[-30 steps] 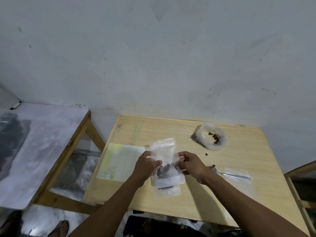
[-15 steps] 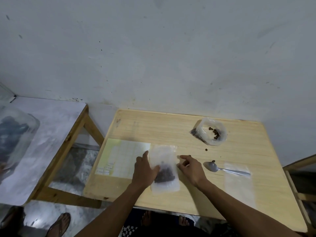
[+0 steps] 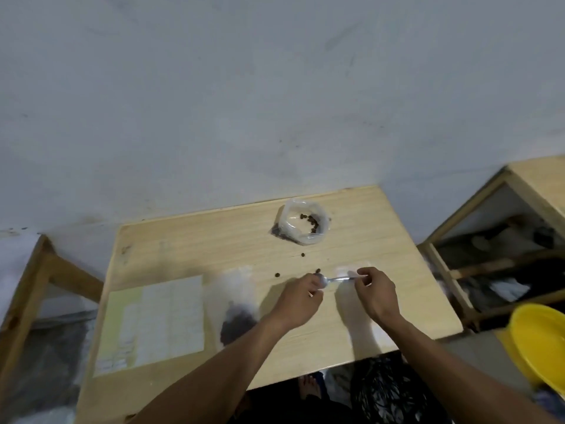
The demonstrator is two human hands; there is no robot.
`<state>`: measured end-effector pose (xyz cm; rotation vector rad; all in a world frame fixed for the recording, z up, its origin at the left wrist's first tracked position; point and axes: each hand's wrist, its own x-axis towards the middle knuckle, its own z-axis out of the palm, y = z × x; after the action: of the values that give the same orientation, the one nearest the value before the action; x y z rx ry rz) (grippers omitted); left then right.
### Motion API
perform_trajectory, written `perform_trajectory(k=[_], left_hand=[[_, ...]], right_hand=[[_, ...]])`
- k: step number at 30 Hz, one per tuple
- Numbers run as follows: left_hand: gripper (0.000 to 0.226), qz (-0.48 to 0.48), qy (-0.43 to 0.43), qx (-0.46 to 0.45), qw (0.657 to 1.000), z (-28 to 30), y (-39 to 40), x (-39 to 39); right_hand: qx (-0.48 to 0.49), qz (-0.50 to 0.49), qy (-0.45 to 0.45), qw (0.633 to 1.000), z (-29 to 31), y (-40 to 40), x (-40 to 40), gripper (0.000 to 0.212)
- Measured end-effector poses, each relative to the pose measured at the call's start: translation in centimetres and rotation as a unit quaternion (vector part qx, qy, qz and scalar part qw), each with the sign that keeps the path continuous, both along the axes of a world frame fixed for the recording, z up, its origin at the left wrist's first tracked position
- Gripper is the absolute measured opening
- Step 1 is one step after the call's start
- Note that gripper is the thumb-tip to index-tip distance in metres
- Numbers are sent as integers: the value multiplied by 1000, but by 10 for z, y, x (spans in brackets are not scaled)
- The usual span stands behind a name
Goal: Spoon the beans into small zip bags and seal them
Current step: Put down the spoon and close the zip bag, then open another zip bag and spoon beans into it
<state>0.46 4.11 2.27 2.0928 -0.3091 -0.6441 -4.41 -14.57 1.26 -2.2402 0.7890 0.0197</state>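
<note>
On the near left part of the table (image 3: 336, 338) lies a sheet of paper (image 3: 153, 319), and just beside it, toward the middle, one filled zip bag (image 3: 234, 310) lies flat with a dark heap of beans (image 3: 237, 325) in its near end. It seems finished, though the blur hides whether its strip is pressed closed.

A little farther, near the middle, the left hand (image 3: 301, 298) has curled fingers at the bowl of the spoon (image 3: 334, 279); if this grip holds the spoon or only touches it, I cannot tell. The right hand (image 3: 377, 293) pinches the handle end of the spoon, so its grip is closed on it. Under this hand lies a clear empty zip bag (image 3: 357, 304), reaching toward the near right edge; I judge this is the next one to fill, so at least one bag is left.

Farther, a few loose beans (image 3: 302, 254) lie on the wood. Near the far edge stands the open plastic bag of beans (image 3: 304, 221), rolled down like a bowl, with only a few beans inside.
</note>
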Motion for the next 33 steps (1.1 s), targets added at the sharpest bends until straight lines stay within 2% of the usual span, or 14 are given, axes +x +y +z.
perform_trajectory(k=[4, 7, 9, 13, 16, 19, 21, 24, 28, 33], left_hand=[[34, -95, 70, 49, 992, -14, -35, -12], [45, -161, 79, 96, 979, -18, -51, -17], [49, -194, 61, 123, 971, -18, -57, -19], [51, -214, 40, 146, 965, -18, -62, -17], [51, -218, 53, 140, 964, -17, -62, -14], [50, -212, 66, 121, 967, -15, -61, -12], [47, -194, 76, 96, 973, -12, -61, -10], [36, -130, 81, 38, 987, -4, -61, -2], [24, -6, 54, -36, 998, 15, -62, 19], [16, 102, 72, -165, 978, 58, -57, 56]], right_hand=[[-36, -22, 129, 991, -10, -25, -25, 47], [-27, -21, 199, 979, -13, -28, -33, 44], [-17, -18, 211, 977, -12, -26, -34, 45], [8, -72, 146, 987, -10, -22, -32, 47], [6, -106, 92, 990, -11, -27, -30, 28], [80, -163, 51, 982, -6, -36, -20, 17], [91, -195, 22, 976, 1, -43, -13, 10], [58, -205, -26, 977, 18, -53, -2, 16], [48, -176, -143, 973, 39, -53, 18, 18], [161, -91, -223, 957, 68, -26, 44, 22]])
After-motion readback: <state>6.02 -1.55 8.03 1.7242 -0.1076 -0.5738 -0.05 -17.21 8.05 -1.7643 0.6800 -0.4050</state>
